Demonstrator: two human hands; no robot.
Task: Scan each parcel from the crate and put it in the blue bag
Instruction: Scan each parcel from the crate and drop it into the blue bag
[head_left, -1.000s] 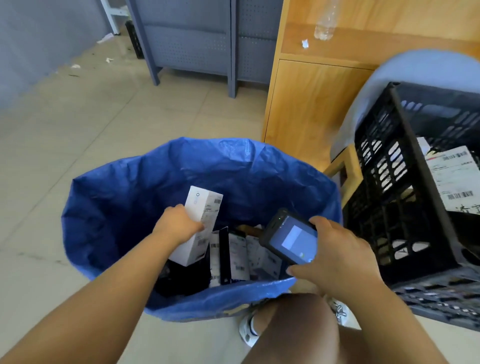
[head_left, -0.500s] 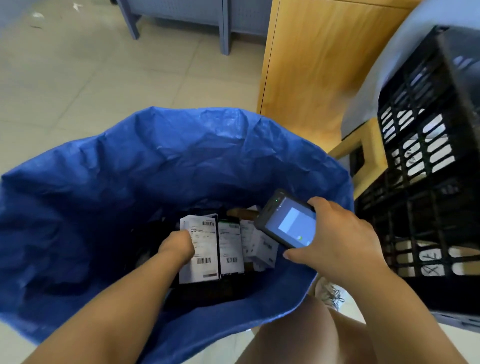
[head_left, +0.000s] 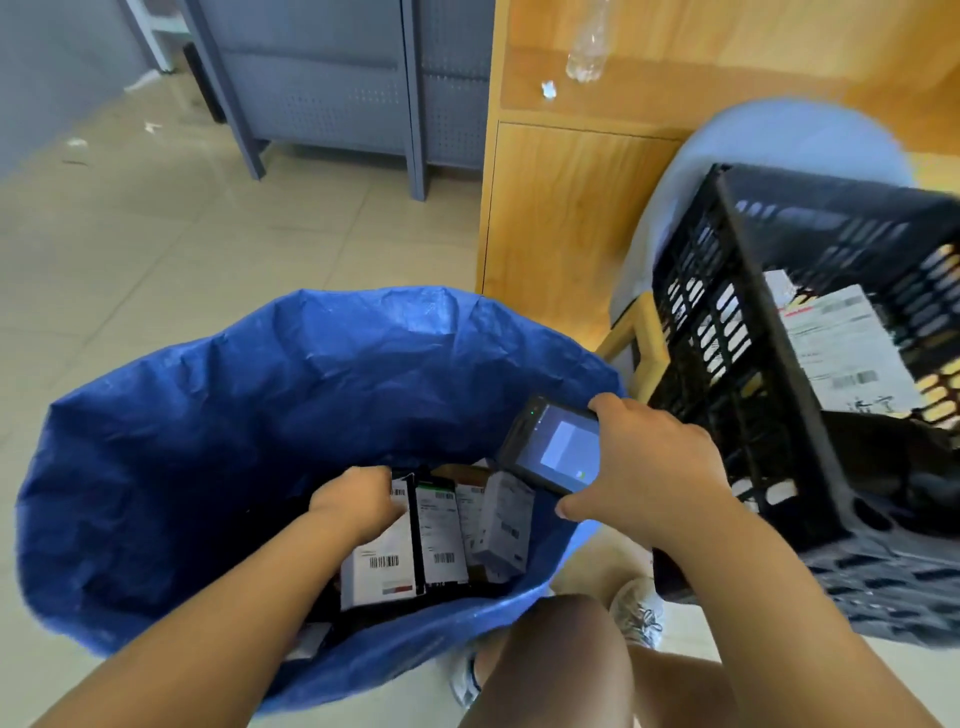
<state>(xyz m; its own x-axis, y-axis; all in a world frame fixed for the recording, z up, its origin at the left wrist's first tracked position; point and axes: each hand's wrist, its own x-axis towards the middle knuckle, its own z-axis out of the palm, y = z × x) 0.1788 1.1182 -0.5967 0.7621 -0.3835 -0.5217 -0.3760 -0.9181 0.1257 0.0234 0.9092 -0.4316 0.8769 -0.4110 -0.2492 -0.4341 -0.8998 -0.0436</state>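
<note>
Cardboard seems to be what the white parcel (head_left: 382, 564) is made of. The left hand (head_left: 356, 501) is gripping it by its top end, fingers curling over the edge, while it is standing upright beside other labelled parcels (head_left: 501, 525) at the bottom of the blue bag (head_left: 208, 426). It is looking light and stiff, easy to lift one-handed by its narrow faces, though its smooth skin may be slippery. Just right of it, above the bag's rim, the right hand (head_left: 652, 483) is clasping the scanner (head_left: 556, 449) between thumb and fingers, screen facing up. Further right, the black crate (head_left: 737, 364) is holding a pale labelled parcel (head_left: 847, 353), too blurred to tell box from soft mailer.
</note>
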